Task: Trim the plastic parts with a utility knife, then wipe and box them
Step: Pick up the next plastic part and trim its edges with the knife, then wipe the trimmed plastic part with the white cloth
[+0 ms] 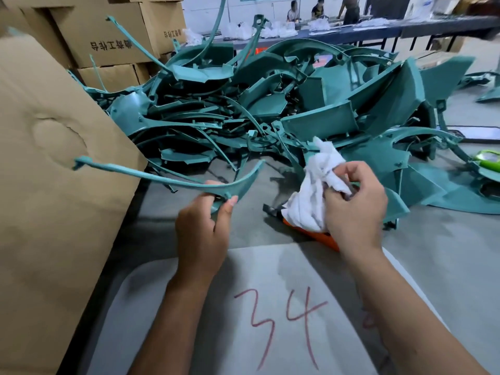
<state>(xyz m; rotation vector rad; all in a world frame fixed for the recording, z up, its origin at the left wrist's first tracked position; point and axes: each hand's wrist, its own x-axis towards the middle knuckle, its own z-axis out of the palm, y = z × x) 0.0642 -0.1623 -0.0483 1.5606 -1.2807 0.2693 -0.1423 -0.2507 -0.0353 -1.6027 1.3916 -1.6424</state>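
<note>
- A person's left hand (202,231) is gripping a thin curved teal strip (162,179) at its wider end, thumb and fingers curled round it, the strip arcing off toward nine o'clock in front of a big cardboard box (54,185).
- The right hand (354,204) is clutching a crumpled white rag (313,193), fingers pinching its folds, just at three o'clock of the strip and apart from it.
- An orange knife (322,238) is lying on the grey table (433,253) under the rag, mostly hidden.
- A heap of teal parts (270,104) is sprawling across the table at twelve o'clock.
- A sheet (243,307) marked "34" in red is lying at six o'clock, under both forearms.
- Stacked cartons (108,36) are standing at eleven o'clock.
</note>
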